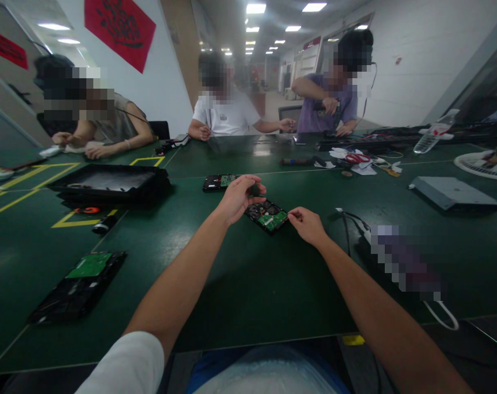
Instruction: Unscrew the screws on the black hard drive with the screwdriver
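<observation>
A black casing with a green circuit board [274,219] lies at an angle on the table in front of me. My left hand [239,201] is over its far left end, fingers curved and thumb apart from them. The dark patch between thumb and fingers cannot be made out. At the casing's right corner, my right hand [308,225] pinches the edge between thumb and forefinger. Just behind my left hand lies a similar black casing with a green board [215,183], partly hidden. Another such casing [78,287] rests near the table's front left.
Stacked black trays [109,183] stand at left, near a small black cylinder [105,224]. At right are a blurred-out device with a cable [404,257], a grey metal box [456,192] and a plastic bottle [435,133]. Red-handled scissors [357,158] lie behind. Three people sit across.
</observation>
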{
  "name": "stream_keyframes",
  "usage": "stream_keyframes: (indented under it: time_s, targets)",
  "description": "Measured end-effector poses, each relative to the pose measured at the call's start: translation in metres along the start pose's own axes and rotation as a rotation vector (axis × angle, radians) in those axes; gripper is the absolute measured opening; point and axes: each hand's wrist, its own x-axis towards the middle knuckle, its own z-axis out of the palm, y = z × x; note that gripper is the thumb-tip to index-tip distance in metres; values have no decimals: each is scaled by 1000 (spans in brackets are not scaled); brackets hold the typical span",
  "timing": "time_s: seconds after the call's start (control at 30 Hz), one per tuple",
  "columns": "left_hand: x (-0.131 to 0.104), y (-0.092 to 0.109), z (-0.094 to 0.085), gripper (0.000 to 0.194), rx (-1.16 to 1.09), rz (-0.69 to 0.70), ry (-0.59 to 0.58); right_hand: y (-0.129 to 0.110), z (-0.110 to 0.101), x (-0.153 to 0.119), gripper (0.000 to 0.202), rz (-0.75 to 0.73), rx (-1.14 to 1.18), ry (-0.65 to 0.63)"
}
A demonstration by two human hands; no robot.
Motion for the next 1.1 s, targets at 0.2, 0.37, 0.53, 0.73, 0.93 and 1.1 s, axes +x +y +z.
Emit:
stream_keyframes:
  time_s: [0.2, 0.37, 0.53, 0.73, 0.93, 1.1]
  targets:
    - [-1, 1, 3, 15, -36, -7, -3, -1, -1, 1, 20, 2, 3, -10]
    - [1, -2, 1, 19, -13, 11, -13, 3, 2, 1, 19, -2, 37, 9]
    - [1, -2, -1, 22, 54, 33, -30, 3, 2, 1, 19, 1, 29, 11]
    - [-2, 0, 0, 21, 75, 12, -65, 2, 1, 1, 19, -6, 11, 3]
    - [-3, 1, 3, 16, 8, -45, -2, 2, 1, 1, 19, -6, 13, 0]
    - [-3, 4, 3, 15, 72, -24, -3, 2, 0, 1, 21, -16, 7, -12]
